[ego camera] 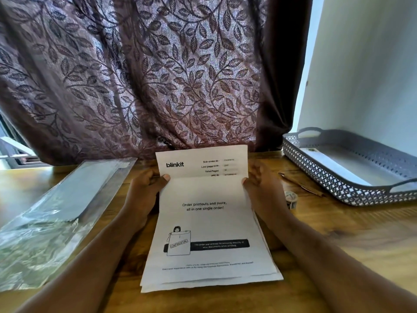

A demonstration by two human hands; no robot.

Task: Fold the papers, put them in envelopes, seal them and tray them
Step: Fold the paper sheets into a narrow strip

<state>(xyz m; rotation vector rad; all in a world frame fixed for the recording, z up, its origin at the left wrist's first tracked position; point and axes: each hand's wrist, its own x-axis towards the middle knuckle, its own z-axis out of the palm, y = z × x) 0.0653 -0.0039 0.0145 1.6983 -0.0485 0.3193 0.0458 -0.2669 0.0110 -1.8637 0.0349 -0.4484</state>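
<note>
You're pinching the top paper (204, 222) at both side edges: left hand (146, 188) and right hand (262, 188), fingers (165, 177) clamped on it. Its upper part is standing up; the rest is lying on the stack (203, 283), middle of the bench (320, 256).

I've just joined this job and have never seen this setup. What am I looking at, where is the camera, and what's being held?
There is no machine here. A person works with bare hands, and the single picture comes from a camera worn on their head, looking forward and down. The left hand and right hand each hold a side edge of the printed sheet in a pinching grip, and its top part stands bent up at a crease. That sheet is the top one of a stack of papers on the wooden table. On the left lies a clear plastic packet, seemingly of envelopes. On the right are a grey lattice tray and a small tape roll.
</note>
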